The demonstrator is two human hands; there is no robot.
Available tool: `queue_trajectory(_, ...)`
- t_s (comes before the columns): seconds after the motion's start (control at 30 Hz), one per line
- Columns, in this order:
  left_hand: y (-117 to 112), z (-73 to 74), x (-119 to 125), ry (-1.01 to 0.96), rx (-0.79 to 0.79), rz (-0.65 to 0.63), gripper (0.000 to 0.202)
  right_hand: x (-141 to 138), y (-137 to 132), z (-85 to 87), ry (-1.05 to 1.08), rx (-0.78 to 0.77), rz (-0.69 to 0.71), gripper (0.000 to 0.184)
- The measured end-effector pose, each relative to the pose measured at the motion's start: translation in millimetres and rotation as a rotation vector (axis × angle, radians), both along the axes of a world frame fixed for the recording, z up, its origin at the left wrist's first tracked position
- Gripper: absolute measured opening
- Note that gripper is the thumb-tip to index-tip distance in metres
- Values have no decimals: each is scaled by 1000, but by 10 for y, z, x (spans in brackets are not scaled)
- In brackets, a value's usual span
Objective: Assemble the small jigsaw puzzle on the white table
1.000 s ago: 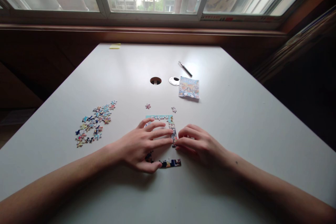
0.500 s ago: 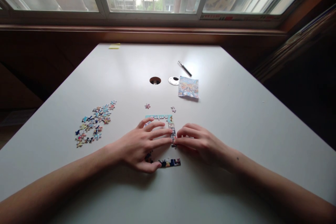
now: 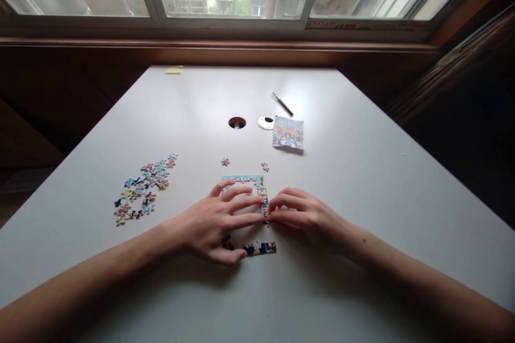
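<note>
A partly joined jigsaw puzzle [image 3: 246, 177], only its border strips showing, lies on the white table. My left hand [image 3: 223, 220] is spread open over it, hiding the left side, with fingertips touching the right-hand strip. From the other side my right hand [image 3: 300, 211] has its bent fingers closed at that strip's outer edge, on a jigsaw piece [image 3: 267, 221] near its lower end. The thumb of the right hand is hidden. A dark bottom strip [image 3: 261, 248] lies below, with a gap between it and the right-hand strip.
A heap of loose jigsaw pieces [image 3: 139, 190] lies to the left. Two single pieces, one reddish [image 3: 225, 162] and one pale [image 3: 264, 166], sit beyond the puzzle. Farther back are a picture packet [image 3: 288, 133], a pen [image 3: 282, 104], a round cover [image 3: 265, 122] and a cable hole [image 3: 237, 122].
The view has shifted very slightly. My right fingers have moved a touch at the strip's edge; the left hand stays in place.
</note>
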State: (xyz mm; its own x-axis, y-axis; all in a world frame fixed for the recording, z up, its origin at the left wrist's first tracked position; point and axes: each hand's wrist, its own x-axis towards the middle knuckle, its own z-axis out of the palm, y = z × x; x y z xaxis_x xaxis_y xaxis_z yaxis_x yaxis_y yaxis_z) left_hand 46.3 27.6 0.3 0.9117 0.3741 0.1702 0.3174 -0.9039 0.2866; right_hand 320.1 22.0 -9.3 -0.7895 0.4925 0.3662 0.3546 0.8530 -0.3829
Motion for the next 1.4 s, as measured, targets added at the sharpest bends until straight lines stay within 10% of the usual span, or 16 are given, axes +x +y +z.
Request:
queue_trajectory(0.7,-10,-13,-8,-33,2,6,63,-15,-6,-25,45,-8,-7,18)
queue_trajectory(0.87,8,35,-105,-93,11,238,47,-35,31,-11,96,9,-162,24)
queue_trajectory(1.1,-29,1,-424,-20,-35,334,83,-102,93,-25,-109,0,-254,44)
queue_trajectory(1.4,-70,-42,-451,21,-36,316,83,-101,83,-22,-150,-13,-252,38)
